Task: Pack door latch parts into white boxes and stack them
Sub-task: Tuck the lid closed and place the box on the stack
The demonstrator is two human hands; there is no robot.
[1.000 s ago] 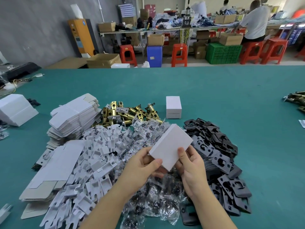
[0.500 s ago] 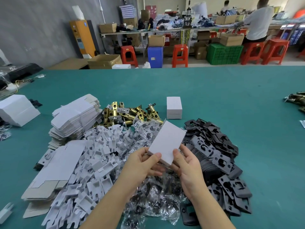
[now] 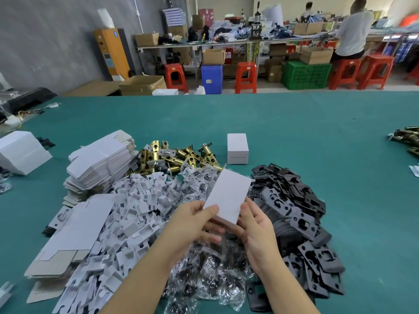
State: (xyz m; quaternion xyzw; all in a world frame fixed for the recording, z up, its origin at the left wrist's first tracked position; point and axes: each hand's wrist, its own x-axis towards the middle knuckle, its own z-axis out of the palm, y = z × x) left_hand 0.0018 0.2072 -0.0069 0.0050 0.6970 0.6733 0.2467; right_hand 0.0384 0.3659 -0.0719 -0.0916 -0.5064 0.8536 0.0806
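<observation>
Both hands, left hand [image 3: 192, 223] and right hand [image 3: 256, 232], grip a plain white box [image 3: 226, 196], apparently closed, tilted above the bagged parts [image 3: 204, 279] on the green desk [image 3: 294, 132].

A wide table [image 3: 294, 123] covered in teal cloth carries, from left to right, a stack of flat box blanks [image 3: 99, 162], a heap of white card inserts [image 3: 127, 223], a pile of brass latches [image 3: 174, 157], clear bags [image 3: 204, 279] of what appear to be dark screws, and a heap of black plates [image 3: 301, 218]. A closed white box [image 3: 237, 148] stands behind the plates, apart from them. Larger white boxes [image 3: 20, 150] sit at the left edge, and more latches [image 3: 408, 138] at the right.
</observation>
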